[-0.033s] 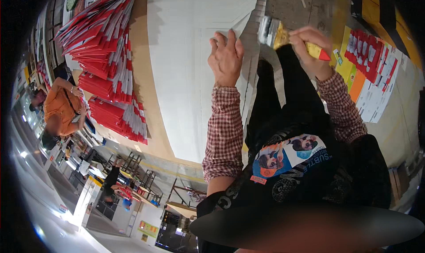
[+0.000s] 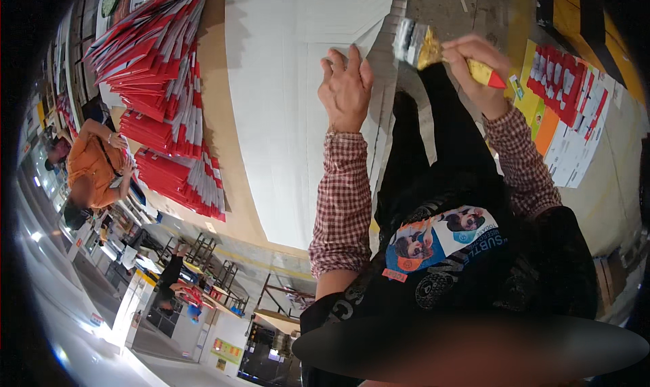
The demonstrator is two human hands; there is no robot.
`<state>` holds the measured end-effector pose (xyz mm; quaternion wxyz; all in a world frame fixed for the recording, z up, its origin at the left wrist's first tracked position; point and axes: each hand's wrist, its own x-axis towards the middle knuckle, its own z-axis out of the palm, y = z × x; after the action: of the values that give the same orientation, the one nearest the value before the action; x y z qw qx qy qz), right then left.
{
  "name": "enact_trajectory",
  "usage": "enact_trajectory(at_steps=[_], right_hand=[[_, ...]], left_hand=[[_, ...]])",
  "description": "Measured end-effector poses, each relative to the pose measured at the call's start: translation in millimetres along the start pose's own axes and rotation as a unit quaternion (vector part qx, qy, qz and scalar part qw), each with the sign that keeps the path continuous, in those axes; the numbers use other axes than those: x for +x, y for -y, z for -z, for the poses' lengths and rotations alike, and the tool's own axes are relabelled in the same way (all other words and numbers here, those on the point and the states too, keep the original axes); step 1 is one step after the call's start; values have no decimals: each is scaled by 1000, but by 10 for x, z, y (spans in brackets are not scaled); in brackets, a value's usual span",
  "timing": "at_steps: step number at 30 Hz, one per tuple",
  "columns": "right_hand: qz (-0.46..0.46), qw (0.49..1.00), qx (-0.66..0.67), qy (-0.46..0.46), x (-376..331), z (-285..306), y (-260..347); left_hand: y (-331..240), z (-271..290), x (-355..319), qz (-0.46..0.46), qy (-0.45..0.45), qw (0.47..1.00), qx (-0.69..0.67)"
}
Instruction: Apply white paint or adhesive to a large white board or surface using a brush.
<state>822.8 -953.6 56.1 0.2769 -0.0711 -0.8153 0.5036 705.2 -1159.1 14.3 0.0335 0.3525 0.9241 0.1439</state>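
My left hand (image 2: 344,89) lies on a broad stack of white sheets (image 2: 284,116), its fingers loosely spread and bent, the tips touching the top sheet. Along the stack's right side the sheet edges (image 2: 389,45) are fanned in narrow steps. To the right, my right hand (image 2: 477,65) grips a wide paintbrush (image 2: 430,50) by its yellow handle, which ends in a red tip. The brush is held in the air just right of the fanned edges, over the floor. Its pale bristle end points left, toward the sheets.
Piles of folded red-and-white printed pieces (image 2: 159,126) stand left of the sheets on a brown board (image 2: 213,55). A colourful printed sheet (image 2: 569,109) lies at the right near a yellow-and-black striped barrier (image 2: 589,28). A person in orange (image 2: 95,160) is farther left.
The paintbrush in my right hand has shifted very slightly toward the far side. My left hand stays in place on the sheets.
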Motion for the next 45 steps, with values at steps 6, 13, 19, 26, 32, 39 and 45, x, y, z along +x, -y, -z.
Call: enact_trajectory(at_steps=[6, 13, 19, 26, 32, 39, 45], right_hand=[[-28, 999, 20, -12, -182, -171, -76], [-57, 998, 31, 8, -251, 28, 124], [-18, 1000, 4, 9, -178, -112, 32], [-53, 997, 41, 40, -519, -160, 243], [-19, 1000, -2, 17, -473, -251, 198], [-34, 999, 15, 14, -729, -144, 472], [-19, 1000, 3, 13, -590, -273, 348]], left_hand=[[-71, -155, -177, 9, -25, 999, -44], [-129, -182, -820, 108, 26, 992, 58], [50, 1, -648, 53, 35, 998, 5], [-11, 58, -606, 53, 10, 998, 33], [36, -29, -635, 53, 22, 998, 11], [-49, -78, -1435, 120, 36, 991, 53], [80, 42, -1324, 56, 33, 997, 41]])
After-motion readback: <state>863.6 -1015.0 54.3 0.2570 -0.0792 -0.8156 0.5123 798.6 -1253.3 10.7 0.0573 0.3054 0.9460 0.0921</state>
